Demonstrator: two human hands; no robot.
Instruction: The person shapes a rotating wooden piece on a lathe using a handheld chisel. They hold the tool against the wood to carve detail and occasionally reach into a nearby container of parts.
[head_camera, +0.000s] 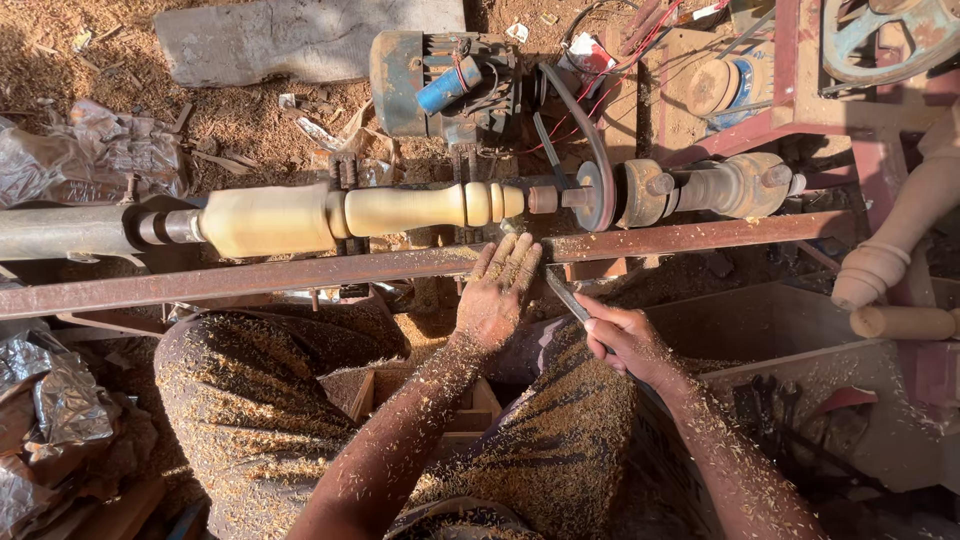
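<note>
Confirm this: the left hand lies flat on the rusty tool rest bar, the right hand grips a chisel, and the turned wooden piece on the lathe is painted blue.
Not blue. The head view shows the turned wooden piece is bare pale wood. The rest holds: left hand flat on the rusty bar, right hand gripping the chisel.

An electric motor (445, 85), blue-grey and rusted, sits on the ground behind the lathe, with a blue cylinder strapped to its top. Red and black wires (610, 95) run from it toward a red-painted metal frame (800, 110) at upper right. A flat grey stone slab (300, 40) lies on the sawdust-covered ground (230, 120) at the top. Crumpled clear plastic sheeting (85, 155) lies at upper left, with more at lower left. Finished turned wooden legs (890, 260) rest at the right edge. A wooden box (800, 400) below them holds dark tools.
</note>
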